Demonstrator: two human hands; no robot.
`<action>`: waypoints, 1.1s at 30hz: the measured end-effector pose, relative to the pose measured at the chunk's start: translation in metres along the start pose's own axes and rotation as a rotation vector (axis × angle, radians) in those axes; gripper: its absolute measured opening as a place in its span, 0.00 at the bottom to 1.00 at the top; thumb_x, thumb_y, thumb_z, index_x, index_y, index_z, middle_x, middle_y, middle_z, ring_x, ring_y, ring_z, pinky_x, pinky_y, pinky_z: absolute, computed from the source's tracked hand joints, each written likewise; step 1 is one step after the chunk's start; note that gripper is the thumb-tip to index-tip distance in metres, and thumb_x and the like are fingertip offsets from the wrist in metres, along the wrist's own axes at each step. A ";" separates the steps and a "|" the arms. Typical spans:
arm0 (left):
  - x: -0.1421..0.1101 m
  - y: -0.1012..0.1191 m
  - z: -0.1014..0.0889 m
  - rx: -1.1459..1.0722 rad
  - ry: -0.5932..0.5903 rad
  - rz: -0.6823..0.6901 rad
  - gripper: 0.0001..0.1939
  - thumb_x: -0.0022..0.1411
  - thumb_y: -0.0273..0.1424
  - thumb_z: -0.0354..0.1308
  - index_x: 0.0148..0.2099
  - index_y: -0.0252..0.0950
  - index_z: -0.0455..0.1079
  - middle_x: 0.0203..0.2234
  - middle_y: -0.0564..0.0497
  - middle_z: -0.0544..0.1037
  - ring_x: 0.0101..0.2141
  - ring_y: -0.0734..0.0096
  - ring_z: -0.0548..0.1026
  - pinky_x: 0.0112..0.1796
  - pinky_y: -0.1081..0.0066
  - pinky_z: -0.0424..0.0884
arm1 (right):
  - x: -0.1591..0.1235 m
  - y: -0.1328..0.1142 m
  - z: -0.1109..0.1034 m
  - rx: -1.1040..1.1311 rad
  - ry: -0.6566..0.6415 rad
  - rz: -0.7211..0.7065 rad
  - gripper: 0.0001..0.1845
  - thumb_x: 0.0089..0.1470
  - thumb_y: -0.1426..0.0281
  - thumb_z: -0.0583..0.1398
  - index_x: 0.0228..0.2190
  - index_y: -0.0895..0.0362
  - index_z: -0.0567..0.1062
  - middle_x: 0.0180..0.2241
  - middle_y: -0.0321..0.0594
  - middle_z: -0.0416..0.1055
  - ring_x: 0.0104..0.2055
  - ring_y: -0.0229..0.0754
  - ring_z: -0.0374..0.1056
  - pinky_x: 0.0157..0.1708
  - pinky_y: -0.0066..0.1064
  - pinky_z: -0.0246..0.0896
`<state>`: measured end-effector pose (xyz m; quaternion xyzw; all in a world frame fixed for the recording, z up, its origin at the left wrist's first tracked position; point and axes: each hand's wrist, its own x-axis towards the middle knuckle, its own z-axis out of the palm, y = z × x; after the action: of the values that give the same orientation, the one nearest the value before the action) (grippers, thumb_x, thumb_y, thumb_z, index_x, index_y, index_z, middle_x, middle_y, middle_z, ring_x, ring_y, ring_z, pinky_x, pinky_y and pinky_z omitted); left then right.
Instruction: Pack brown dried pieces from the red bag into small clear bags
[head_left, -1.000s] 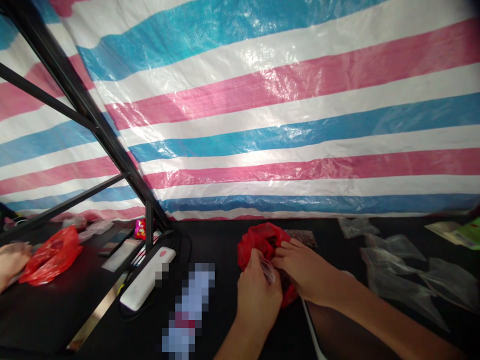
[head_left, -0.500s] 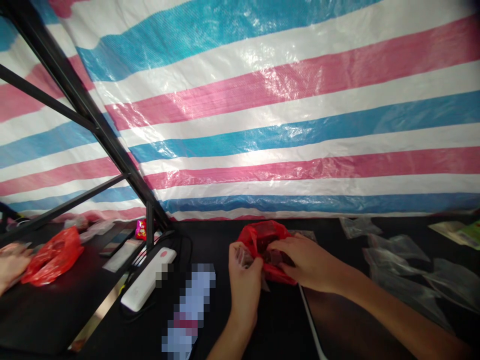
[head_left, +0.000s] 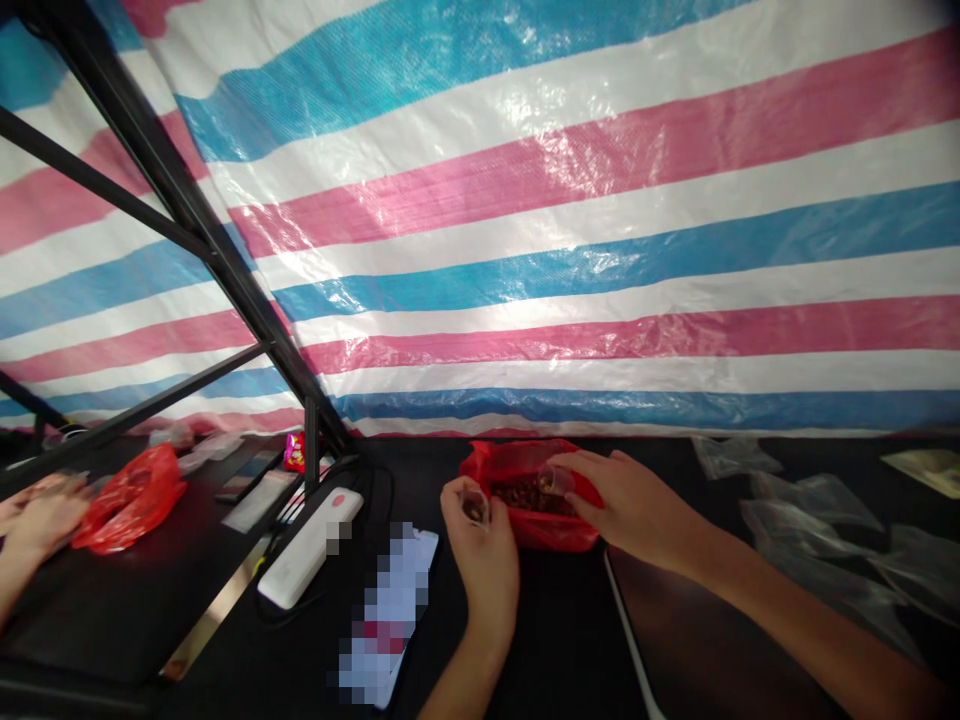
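A red plastic bag (head_left: 551,530) lies with its mouth spread, small brown pieces (head_left: 525,495) heaped inside. My right hand (head_left: 626,500) reaches over its right side, fingers closed round a small clear cup (head_left: 556,480) that has some brown pieces in it. Left of the red bag, my left hand (head_left: 484,555) is curled round a small clear plastic bag (head_left: 475,508). Its opening faces up and something dark shows inside. The lower part of the clear bag is hidden by my fingers.
A white power strip (head_left: 309,550) with black cable and a phone (head_left: 390,620) lie to the left. A dark flat device (head_left: 697,640) sits at right, near several clear bags (head_left: 814,510). Another person's hand (head_left: 52,515) is beside another red bag (head_left: 135,500) at far left.
The red bag's mouth is spread wider and its brown contents show. My right hand has lifted a little, bringing the cup into sight. My left hand has shifted slightly away from the red bag.
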<state>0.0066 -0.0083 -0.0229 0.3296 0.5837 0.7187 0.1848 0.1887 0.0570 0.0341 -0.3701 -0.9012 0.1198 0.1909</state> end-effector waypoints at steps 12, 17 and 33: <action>-0.020 0.000 0.004 0.263 -0.271 0.155 0.09 0.67 0.31 0.61 0.49 0.40 0.71 0.41 0.47 0.77 0.42 0.61 0.77 0.45 0.64 0.72 | -0.007 -0.034 -0.016 -0.062 0.228 -0.294 0.21 0.68 0.75 0.55 0.58 0.50 0.73 0.56 0.44 0.77 0.56 0.50 0.72 0.53 0.45 0.64; -0.022 -0.002 0.004 0.301 -0.270 0.220 0.13 0.67 0.30 0.61 0.53 0.39 0.72 0.44 0.44 0.79 0.45 0.56 0.78 0.48 0.59 0.73 | -0.011 -0.037 -0.018 -0.227 0.186 -0.420 0.29 0.60 0.82 0.55 0.60 0.53 0.72 0.55 0.46 0.77 0.54 0.54 0.72 0.53 0.48 0.63; -0.024 0.001 0.003 0.278 -0.266 0.226 0.11 0.67 0.30 0.61 0.52 0.39 0.72 0.43 0.44 0.79 0.43 0.58 0.79 0.47 0.60 0.73 | -0.009 -0.026 -0.019 -0.246 0.267 -0.340 0.23 0.66 0.77 0.55 0.60 0.53 0.74 0.56 0.48 0.76 0.58 0.54 0.70 0.56 0.48 0.60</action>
<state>0.0258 -0.0215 -0.0281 0.5073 0.6069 0.5976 0.1311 0.1861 0.0342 0.0581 -0.2461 -0.9251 -0.0748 0.2793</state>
